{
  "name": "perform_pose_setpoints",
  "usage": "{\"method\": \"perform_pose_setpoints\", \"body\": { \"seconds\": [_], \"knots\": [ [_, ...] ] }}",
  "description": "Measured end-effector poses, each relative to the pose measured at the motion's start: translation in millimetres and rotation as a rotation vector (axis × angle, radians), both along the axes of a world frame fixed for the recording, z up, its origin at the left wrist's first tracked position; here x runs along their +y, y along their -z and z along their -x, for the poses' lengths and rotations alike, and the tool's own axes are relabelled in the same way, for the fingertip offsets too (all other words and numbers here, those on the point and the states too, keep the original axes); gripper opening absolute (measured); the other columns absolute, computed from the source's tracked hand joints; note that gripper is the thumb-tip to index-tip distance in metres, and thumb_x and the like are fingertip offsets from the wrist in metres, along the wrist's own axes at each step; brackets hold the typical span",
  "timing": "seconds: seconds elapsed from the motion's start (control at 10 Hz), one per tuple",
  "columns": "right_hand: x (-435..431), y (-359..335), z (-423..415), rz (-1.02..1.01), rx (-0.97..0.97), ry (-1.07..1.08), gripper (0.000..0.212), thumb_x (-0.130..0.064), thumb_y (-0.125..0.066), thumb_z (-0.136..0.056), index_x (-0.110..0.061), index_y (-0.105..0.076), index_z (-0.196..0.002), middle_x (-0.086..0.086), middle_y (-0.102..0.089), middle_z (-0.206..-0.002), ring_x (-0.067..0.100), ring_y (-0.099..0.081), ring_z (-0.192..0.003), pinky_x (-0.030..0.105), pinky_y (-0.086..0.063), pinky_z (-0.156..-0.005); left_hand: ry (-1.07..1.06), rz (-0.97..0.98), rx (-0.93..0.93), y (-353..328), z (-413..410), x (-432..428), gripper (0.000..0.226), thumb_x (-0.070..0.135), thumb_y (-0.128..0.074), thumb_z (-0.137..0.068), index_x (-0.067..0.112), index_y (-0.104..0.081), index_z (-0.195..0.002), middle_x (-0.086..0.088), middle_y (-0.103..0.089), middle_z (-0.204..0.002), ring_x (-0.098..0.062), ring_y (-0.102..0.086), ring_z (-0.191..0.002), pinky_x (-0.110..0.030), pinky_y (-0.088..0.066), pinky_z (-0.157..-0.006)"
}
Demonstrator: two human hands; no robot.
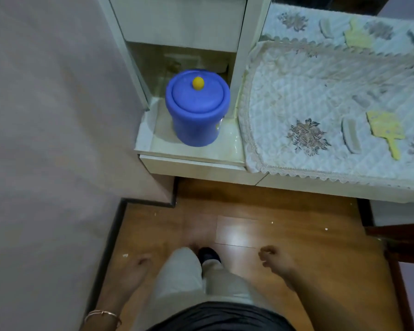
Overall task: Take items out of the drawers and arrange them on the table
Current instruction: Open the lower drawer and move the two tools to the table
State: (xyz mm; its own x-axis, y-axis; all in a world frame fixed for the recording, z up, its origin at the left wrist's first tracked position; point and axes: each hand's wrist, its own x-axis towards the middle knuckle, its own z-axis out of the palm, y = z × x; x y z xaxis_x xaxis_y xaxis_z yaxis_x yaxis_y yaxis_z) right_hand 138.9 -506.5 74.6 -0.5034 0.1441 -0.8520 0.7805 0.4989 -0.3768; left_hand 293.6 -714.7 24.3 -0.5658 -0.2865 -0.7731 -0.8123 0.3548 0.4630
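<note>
Below, both hands hang low over the wooden floor [237,211], well apart from the furniture: the left hand [135,267] at the near left with its fingers loosely extended and holding nothing, a thin bracelet [103,315] on its wrist, and the right hand [273,258] at the near right with its fingers curled loosely inward, also holding nothing. Between them show light trouser legs and 1 dark shoe [209,255]. Farther off, a white cabinet [196,169] stands against the wall, and its open drawer [191,161] is pulled toward the near side. Inside the drawer stands a blue round container [196,120], upright, with its blue lid [197,95] seated on top and a small yellow knob [198,83] at the lid's centre; it sits toward the right half of the drawer, close to the right wall. Above the open drawer, farther back, is a closed white drawer front [179,20]. To the right of the cabinet lies the surface [320,185], covered with a quilted white cloth [296,91] that has lace edging and grey floral patches. On the cloth, at the right, rest a pale comb [350,136] and, just beside it on the right, a yellow paddle-shaped item [387,132]. Behind the surface's far edge a similar comb and yellow item appear, seemingly a mirror reflection. A plain grey wall [46,115] fills the left side.
</note>
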Motion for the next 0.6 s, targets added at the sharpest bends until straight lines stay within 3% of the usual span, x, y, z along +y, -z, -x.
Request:
{"method": "perform_pose_setpoints", "body": {
  "seconds": [0.1, 0.2, 0.3, 0.4, 0.5, 0.6],
  "knots": [
    [-21, -10, 31, 0.029, 0.059, 0.068, 0.031, -0.009, -0.049, -0.092, 0.006, -0.052, -0.119, 0.015, -0.054, -0.099, 0.013, -0.049, -0.068, 0.016, -0.037, -0.051, -0.134, -0.081, 0.156, 10, -15, -113, 0.011, 0.004, -0.056, -0.087, 0.011, -0.062, -0.082, -0.007, -0.064, -0.085, -0.026, -0.056, -0.090, -0.038, -0.046, -0.076],
    [-44, -18, 55, 0.080, 0.090, 0.184, 0.036, -0.009, -0.044, -0.094, 0.017, -0.048, -0.119, 0.030, -0.056, -0.101, 0.021, -0.052, -0.072, 0.039, -0.049, -0.068, -0.080, -0.160, -0.065, -45, 131, -150, 0.015, 0.002, -0.047, -0.092, 0.012, -0.056, -0.099, -0.008, -0.058, -0.104, -0.025, -0.052, -0.102, -0.037, -0.047, -0.080],
    [-70, -21, 69, 0.103, 0.081, 0.303, 0.037, -0.011, -0.044, -0.094, 0.016, -0.044, -0.120, 0.035, -0.049, -0.124, 0.041, -0.057, -0.101, 0.058, -0.031, -0.105, 0.120, -0.111, -0.037, -30, 189, -178, 0.012, 0.006, -0.052, -0.089, 0.010, -0.062, -0.084, -0.014, -0.064, -0.092, -0.034, -0.058, -0.103, -0.040, -0.044, -0.085],
    [-93, -13, 81, 0.112, 0.072, 0.359, 0.033, -0.014, -0.045, -0.094, 0.008, -0.051, -0.118, 0.029, -0.054, -0.123, 0.038, -0.056, -0.106, 0.052, -0.036, -0.104, 0.196, -0.063, 0.004, -24, 224, -185, 0.017, 0.003, -0.051, -0.089, 0.002, -0.064, -0.100, -0.015, -0.063, -0.103, -0.030, -0.056, -0.106, -0.031, -0.041, -0.083],
    [-110, 1, 96, 0.117, 0.068, 0.402, 0.031, -0.016, -0.047, -0.094, 0.002, -0.054, -0.117, 0.017, -0.060, -0.105, 0.020, -0.055, -0.083, 0.035, -0.048, -0.072, 0.145, -0.148, 0.030, -18, 263, -175, 0.016, 0.003, -0.052, -0.089, 0.003, -0.064, -0.100, -0.018, -0.062, -0.110, -0.025, -0.056, -0.099, -0.027, -0.044, -0.080],
    [-120, 19, 110, 0.136, 0.046, 0.468, 0.028, -0.016, -0.047, -0.093, 0.000, -0.057, -0.115, 0.009, -0.059, -0.099, 0.017, -0.055, -0.079, 0.023, -0.039, -0.059, 0.007, -0.323, -0.048, -4, 288, -160, 0.015, 0.010, -0.052, -0.091, 0.011, -0.059, -0.103, -0.016, -0.059, -0.117, -0.023, -0.055, -0.099, -0.030, -0.043, -0.084]
  ]
}}
